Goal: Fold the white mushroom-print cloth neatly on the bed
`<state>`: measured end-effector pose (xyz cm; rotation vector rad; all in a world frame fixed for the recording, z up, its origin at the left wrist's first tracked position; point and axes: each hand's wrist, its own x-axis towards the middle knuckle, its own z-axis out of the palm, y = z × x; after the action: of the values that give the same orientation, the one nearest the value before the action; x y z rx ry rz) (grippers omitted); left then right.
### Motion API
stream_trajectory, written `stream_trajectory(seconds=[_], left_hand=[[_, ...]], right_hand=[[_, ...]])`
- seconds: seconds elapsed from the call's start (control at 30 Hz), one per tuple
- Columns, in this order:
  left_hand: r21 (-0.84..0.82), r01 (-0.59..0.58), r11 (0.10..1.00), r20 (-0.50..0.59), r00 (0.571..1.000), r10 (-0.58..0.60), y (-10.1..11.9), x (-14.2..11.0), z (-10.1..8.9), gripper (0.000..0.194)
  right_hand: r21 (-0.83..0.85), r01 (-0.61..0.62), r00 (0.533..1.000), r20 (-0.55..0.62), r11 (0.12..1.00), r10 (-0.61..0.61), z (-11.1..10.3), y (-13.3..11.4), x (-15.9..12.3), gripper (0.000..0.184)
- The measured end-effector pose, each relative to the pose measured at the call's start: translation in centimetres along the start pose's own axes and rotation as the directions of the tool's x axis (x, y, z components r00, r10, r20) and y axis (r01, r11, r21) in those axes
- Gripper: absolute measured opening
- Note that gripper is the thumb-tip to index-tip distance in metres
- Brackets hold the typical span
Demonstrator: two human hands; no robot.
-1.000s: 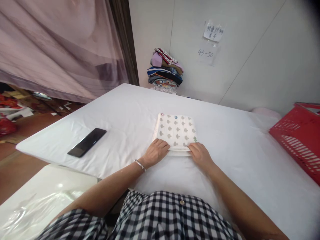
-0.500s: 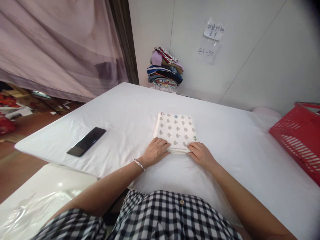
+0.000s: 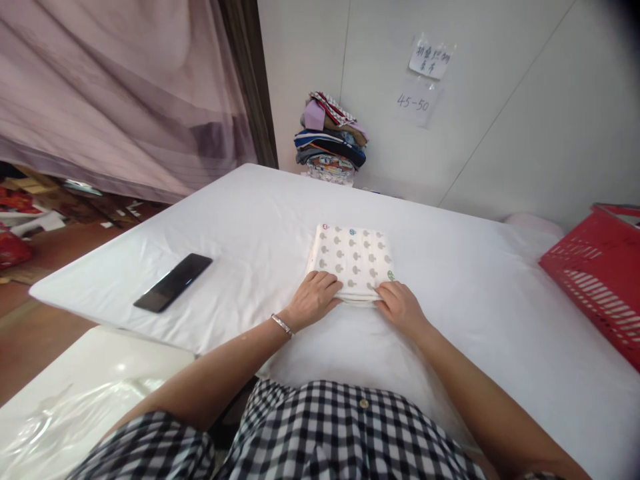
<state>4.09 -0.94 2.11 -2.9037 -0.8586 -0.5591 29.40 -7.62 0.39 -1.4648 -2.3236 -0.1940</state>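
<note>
Table (image 3: 465, 280) had a kinda wrinkly white cover (image 3: 250, 227), black phone (image 3: 173, 283) lay flat toward the left, folded white cloth (image 3: 353, 257) with little grey prints near the middle.

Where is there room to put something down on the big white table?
There's bare white table between the black phone and the folded cloth, between the cloth and the red basket, and behind the cloth toward the far edge. It's crowded at the cloth's near edge, where the left hand and right hand grip it.
</note>
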Motion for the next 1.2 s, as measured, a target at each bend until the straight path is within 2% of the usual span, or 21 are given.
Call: stream_trajectory(seconds=[0.13, 0.27, 0.4, 0.47, 0.57, 0.63, 0.73, 0.87, 1.07, 1.2], left_hand=[[-0.013, 0.007, 1.0, 0.012, 1.0, -0.007, 0.2, 0.2, 0.2, 0.023], [0.009, -0.009, 1.0, -0.001, 1.0, 0.009, 0.5, 0.1, 0.6, 0.026], [0.036, -0.04, 0.999, 0.01, 0.999, 0.039, 0.0, 0.7, 0.6, 0.026], [0.048, -0.05, 0.998, -0.027, 0.998, 0.052, -0.5, 1.4, 0.5, 0.027], [0.087, -0.068, 0.994, -0.127, 0.989, 0.079, -1.4, 2.2, 0.4, 0.028], [0.112, -0.109, 0.988, -0.167, 0.978, 0.127, -1.7, 1.9, 0.8, 0.027], [0.113, -0.18, 0.977, -0.147, 0.97, 0.196, -1.5, 0.2, 2.0, 0.027], [0.076, -0.159, 0.984, -0.12, 0.979, 0.167, -1.1, -1.5, 3.2, 0.031], [0.086, -0.153, 0.984, -0.158, 0.974, 0.165, -1.4, -1.1, 3.3, 0.032], [0.085, -0.144, 0.986, -0.106, 0.983, 0.152, -1.1, -1.6, 3.2, 0.035]], right_hand=[[-0.015, -0.019, 1.0, -0.021, 1.0, 0.019, 0.3, 0.0, 0.2, 0.015], [-0.028, -0.023, 0.999, 0.021, 0.999, 0.024, 0.3, 0.0, 0.3, 0.013], [-0.059, -0.032, 0.998, 0.045, 0.998, 0.035, -0.1, 0.1, 0.5, 0.021], [-0.083, -0.023, 1.0, 0.011, 0.996, 0.024, -0.2, 0.3, 0.8, 0.023], [-0.12, -0.049, 0.993, -0.112, 0.992, 0.035, -0.2, 0.6, 1.3, 0.026], [-0.134, -0.045, 0.989, -0.148, 0.99, 0.025, 0.3, 0.5, 1.2, 0.028], [-0.121, -0.009, 0.996, -0.095, 0.993, -0.003, 1.1, 0.2, 0.5, 0.029], [-0.087, -0.024, 0.999, -0.051, 0.996, 0.019, 1.4, -0.4, -0.5, 0.032], [-0.073, -0.015, 0.999, -0.048, 0.997, 0.011, 1.0, -0.7, -0.7, 0.033], [-0.056, 0.004, 0.997, -0.071, 0.998, -0.008, 1.3, -0.7, -1.5, 0.037]])
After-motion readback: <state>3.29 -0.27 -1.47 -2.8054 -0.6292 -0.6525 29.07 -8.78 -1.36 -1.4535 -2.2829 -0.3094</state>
